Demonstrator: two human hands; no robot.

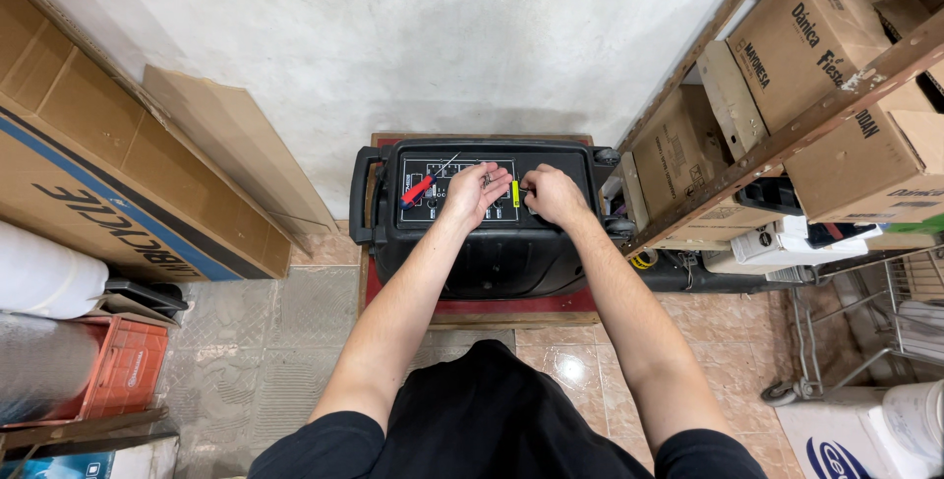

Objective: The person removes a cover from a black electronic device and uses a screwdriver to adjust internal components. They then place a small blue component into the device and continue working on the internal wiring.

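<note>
On top of the black speaker cabinet (492, 243), your left hand (475, 191) lay palm up over the control panel (454, 187), fingers loosely curled around small screws. Your right hand (553, 194) rested just beside it, fingers pressed together, pinching a yellow-handled screwdriver (515, 193). A red-handled screwdriver (421, 186) lay on the panel, left of both hands

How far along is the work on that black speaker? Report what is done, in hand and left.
Done: the black speaker lies on the low wooden stand, control panel facing up, and a red-handled screwdriver rests on it unused. In hand: the left hand seems to hold small metal parts, and the right hand works a yellow-handled tool at the panel. Left: the panel still sits in place.
</note>
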